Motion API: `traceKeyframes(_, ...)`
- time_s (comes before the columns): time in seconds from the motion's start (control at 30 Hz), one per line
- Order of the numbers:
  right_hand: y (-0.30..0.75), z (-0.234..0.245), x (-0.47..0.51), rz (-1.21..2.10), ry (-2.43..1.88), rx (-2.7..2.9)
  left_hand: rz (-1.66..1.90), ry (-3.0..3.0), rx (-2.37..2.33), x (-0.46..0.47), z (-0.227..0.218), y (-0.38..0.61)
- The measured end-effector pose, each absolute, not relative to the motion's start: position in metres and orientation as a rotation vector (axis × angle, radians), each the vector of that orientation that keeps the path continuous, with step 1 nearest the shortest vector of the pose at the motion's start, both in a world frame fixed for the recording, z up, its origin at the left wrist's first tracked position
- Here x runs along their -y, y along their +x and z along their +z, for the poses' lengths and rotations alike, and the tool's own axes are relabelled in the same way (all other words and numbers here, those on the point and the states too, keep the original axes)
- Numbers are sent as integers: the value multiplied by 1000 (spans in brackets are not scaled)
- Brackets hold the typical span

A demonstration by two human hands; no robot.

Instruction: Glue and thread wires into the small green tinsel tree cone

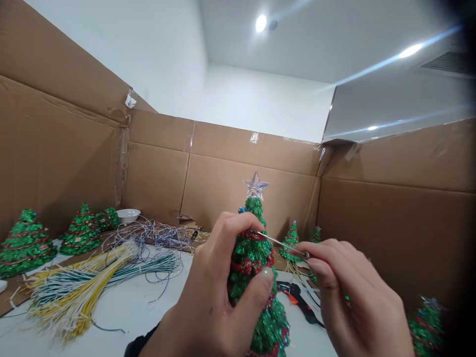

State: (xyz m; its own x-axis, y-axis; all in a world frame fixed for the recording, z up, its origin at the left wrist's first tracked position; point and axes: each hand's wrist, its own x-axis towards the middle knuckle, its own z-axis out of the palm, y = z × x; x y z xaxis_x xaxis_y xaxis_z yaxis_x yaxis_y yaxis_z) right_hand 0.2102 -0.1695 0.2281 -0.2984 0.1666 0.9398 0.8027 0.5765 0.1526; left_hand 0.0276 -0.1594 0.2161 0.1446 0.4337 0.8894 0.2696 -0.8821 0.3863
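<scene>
Cardboard walls (pixel 253 166): close off the back and both sides of the bench (pixel 145 312), perhaps to keep loose bits in.

My tree (pixel 275 317): upright, in front of me over the bench, right of middle. Foot out of view; can't tell whether it rests on the top.

Left hand (pixel 215 287): fingers curled behind the trunk, thumb pressed to the front, closed only as far as the tinsel allows. Probably held that way to steady the tree and leave the index fingertip for the strand (pixel 275 240).

Right hand (pixel 353 287): thumb and forefinger pinched together on the strand's other end, likely for fine control.

Wire bundles (pixel 89 282): yellow, white, teal, fanned toward the left edge, within reach.

Left trees (pixel 28 248): lined toward the back-left corner, seemingly parked clear of the middle. Small tree (pixel 292 238): near the back-right corner.

Tangle (pixel 163 235): thin wire heaped along the back edge.

Tool (pixel 303 302): black and orange, just right of my tree, handy for the right hand.

Bowl (pixel 128 214): back edge, left.

Star (pixel 256 187): clear, on my tree's tip, untouched.

Strand: taut-looking between both hands; wire or thread, can't tell.
</scene>
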Motion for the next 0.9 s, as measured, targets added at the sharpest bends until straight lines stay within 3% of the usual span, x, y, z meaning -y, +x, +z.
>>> traceKeyframes(0.23, 207, 224, 169, -574, -797, 1802, 1825, 2274, -674, 160, 215, 29)
traceKeyframes(0.5, 217, 226, 174, -907, -835, 1722, 1842, 2345, -598, 157, 217, 30)
traceKeyframes(0.9, 214, 223, 175, -931, -896, 1664, 1842, 2348, -580, 153, 214, 33)
